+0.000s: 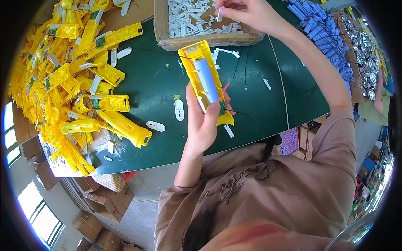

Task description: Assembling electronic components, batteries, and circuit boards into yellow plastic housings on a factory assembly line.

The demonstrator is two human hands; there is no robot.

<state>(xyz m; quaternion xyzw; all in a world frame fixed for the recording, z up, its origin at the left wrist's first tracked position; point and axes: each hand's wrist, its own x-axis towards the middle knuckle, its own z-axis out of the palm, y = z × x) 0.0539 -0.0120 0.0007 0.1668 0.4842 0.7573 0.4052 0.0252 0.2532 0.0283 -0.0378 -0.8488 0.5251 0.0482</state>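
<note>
Green matting is covering the desk, and it is carrying everything here. Along its left edge a big heap of yellow plastic housings is lying, many with small green circuit boards and thin wires showing, piled loosely so they are sitting within easy reach of the left side. At the far edge a shallow cardboard box is sitting with its open top facing up, holding a jumble of small white plastic clips. Near the far right corner a stack of blue cylindrical cells is lying, and beyond it a tray of shiny metal reflectors.

The left hand is closing around the lower end of a yellow housing half, thumb on the left side and fingers wrapping the right, holding it above the middle of the desk with its open side up. That tilt is keeping the pale blue battery cell resting in its cradle, with red and black wires trailing at the lower end.

The right hand is reaching over the cardboard box, its fingertips pinching one white clip lifted clear of the others.

Loose white clips and oval white buttons are lying scattered on the desk near the held housing.
</note>
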